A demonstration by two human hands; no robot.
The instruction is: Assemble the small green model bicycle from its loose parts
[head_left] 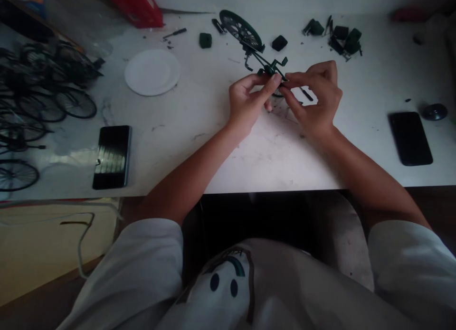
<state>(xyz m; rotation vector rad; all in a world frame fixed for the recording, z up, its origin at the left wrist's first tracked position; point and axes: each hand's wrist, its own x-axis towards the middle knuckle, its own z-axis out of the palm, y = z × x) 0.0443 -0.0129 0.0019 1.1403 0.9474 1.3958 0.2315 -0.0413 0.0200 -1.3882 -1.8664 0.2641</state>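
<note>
Miniature bicycle: dark green, raised over the white desk, spoked wheel pointing away from the wearer.
Left hand: fingers grasping the frame beside the pedals.
Right hand: fingertips pinching the bicycle's near end; any separate small part there cannot be made out.
Handling: probably light and stiff, with thin, easily bent parts; the central frame seems a safer hold than the spokes.

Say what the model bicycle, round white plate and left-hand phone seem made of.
Model bicycle: dark green, low-sheen painted metal or plastic; the thin, stiff tubes fit either.
Round white plate: probably matt plastic, given its even, highlight-free surface; ceramic is possible.
Left-hand phone: glossy, glass-like front, mirroring striped light.
</note>
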